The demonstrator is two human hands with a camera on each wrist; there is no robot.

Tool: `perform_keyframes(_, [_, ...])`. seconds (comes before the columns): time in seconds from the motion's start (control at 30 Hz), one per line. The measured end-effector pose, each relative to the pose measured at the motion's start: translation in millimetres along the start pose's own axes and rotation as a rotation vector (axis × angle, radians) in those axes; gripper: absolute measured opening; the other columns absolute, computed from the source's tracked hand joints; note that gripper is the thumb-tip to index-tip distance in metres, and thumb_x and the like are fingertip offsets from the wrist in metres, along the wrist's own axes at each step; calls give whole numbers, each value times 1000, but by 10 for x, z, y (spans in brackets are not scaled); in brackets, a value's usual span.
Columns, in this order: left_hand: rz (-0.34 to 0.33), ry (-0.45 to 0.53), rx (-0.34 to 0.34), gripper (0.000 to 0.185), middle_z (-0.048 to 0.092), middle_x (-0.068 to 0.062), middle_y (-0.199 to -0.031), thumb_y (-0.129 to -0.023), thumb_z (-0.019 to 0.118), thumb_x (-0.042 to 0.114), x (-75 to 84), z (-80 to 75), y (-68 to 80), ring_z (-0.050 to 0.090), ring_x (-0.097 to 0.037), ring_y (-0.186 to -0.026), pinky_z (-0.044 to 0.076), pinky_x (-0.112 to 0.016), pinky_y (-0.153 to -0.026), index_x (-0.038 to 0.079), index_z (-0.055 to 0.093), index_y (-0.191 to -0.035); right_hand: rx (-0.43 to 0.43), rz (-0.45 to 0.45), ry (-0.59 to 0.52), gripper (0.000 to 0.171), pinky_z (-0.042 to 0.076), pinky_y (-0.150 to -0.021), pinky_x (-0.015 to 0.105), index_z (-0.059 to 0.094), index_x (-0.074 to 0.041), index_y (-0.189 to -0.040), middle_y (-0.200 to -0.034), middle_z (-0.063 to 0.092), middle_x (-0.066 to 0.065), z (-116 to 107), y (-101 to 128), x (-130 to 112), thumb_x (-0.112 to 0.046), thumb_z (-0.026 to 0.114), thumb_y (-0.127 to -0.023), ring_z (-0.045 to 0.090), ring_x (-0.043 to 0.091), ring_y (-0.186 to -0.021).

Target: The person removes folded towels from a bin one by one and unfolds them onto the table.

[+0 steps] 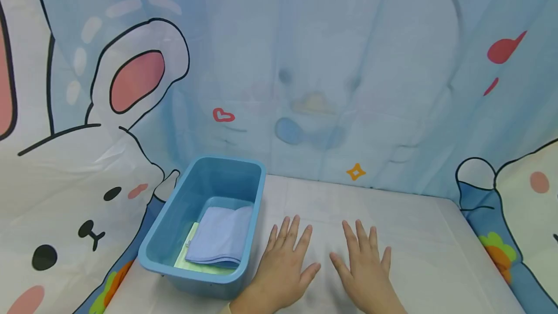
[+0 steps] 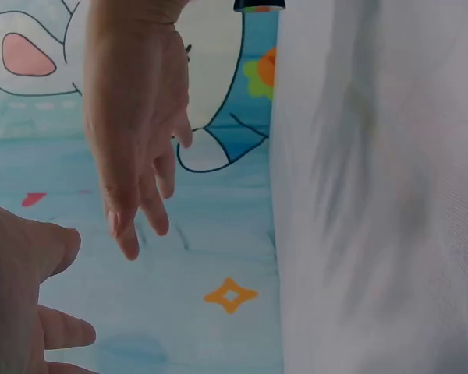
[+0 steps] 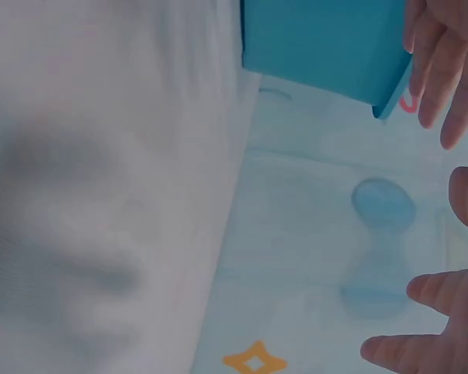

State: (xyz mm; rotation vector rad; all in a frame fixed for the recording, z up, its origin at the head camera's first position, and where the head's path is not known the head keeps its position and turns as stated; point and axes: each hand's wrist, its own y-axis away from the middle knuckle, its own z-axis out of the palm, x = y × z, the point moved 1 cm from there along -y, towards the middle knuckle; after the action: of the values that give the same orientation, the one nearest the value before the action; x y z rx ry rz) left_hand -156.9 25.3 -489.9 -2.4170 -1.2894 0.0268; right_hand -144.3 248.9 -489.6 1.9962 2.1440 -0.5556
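My left hand (image 1: 283,270) hovers over the white table with its fingers spread, just right of a blue plastic basin. The right hand (image 1: 366,275) is held beside it, palm down, fingers also spread. Neither hand holds anything. Inside the basin (image 1: 152,251) lie a folded pale-blue cloth (image 1: 222,234) and, partly under it, a light-green cloth (image 1: 187,248). In the left wrist view the right hand (image 2: 140,117) shows from the side, with part of the left hand (image 2: 23,288) at the edge. The right wrist view catches the basin's outer wall (image 3: 320,47).
A white cloth covers the table (image 1: 418,251). Behind it hangs a light-blue printed curtain (image 1: 370,62) with cartoon figures. A rabbit print (image 1: 87,183) fills the left side and another pale figure (image 1: 536,197) the right.
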Motion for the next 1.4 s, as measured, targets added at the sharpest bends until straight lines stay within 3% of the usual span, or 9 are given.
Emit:
perform_keyframes(0.33, [133, 63, 138, 62, 50, -14, -166, -112, 48, 51, 57, -267, -4, 46, -34, -157, 47, -54, -121, 12, 50, -160, 35, -70, -65, 92, 20, -105, 96, 21, -15, -173, -173, 28, 30, -244, -155, -87, -55, 66, -104, 22, 65, -156])
perform_keyframes(0.6, [208, 80, 247, 53, 62, -7, -156, -109, 58, 45, 98, -495, 42, 55, -26, -150, 51, -52, -118, 11, 60, -150, 61, -152, -221, 84, 38, -111, 81, 29, -12, -169, -170, 33, 27, -433, -294, -135, -43, 72, -104, 35, 53, -154])
perform_keyframes(0.83, [195, 131, 348, 53, 67, -3, -148, -102, 71, 40, 51, -771, 96, 56, -23, -145, 49, -52, -119, 12, 64, -146, 68, -180, -308, 80, 37, -113, 80, 32, -18, -169, -170, 37, 20, -530, -423, -222, -39, 72, -104, 36, 49, -156])
perform_keyframes(1.03, [180, 109, 455, 53, 67, -2, -135, -96, 76, 38, -70, -908, 155, 58, -22, -131, 52, -49, -108, 12, 66, -141, 61, -194, -407, 75, 39, -114, 78, 33, -19, -169, -169, 37, 19, -562, -494, -296, -34, 70, -106, 37, 49, -156])
perform_keyframes(1.23, [116, 119, 430, 44, 68, -1, -135, -97, 76, 35, -257, -1028, 247, 60, -22, -130, 50, -51, -109, 14, 70, -135, 56, -246, -508, 71, 44, -115, 71, 33, -15, -169, -171, 37, 17, -563, -591, -354, -32, 67, -108, 37, 45, -157])
perform_keyframes(1.3, [92, 123, 415, 40, 69, 1, -133, -97, 76, 33, -334, -1072, 286, 61, -20, -129, 50, -50, -111, 15, 72, -132, 53, -273, -539, 69, 47, -115, 66, 34, -14, -168, -172, 38, 14, -572, -632, -377, -30, 66, -109, 39, 43, -158])
perform_keyframes(1.4, [61, 119, 420, 35, 71, 2, -129, -96, 78, 31, -466, -1126, 341, 63, -20, -126, 49, -50, -112, 15, 74, -127, 47, -315, -594, 67, 53, -116, 42, 35, -16, -168, -171, 41, 7, -590, -703, -418, -25, 66, -109, 43, 35, -158])
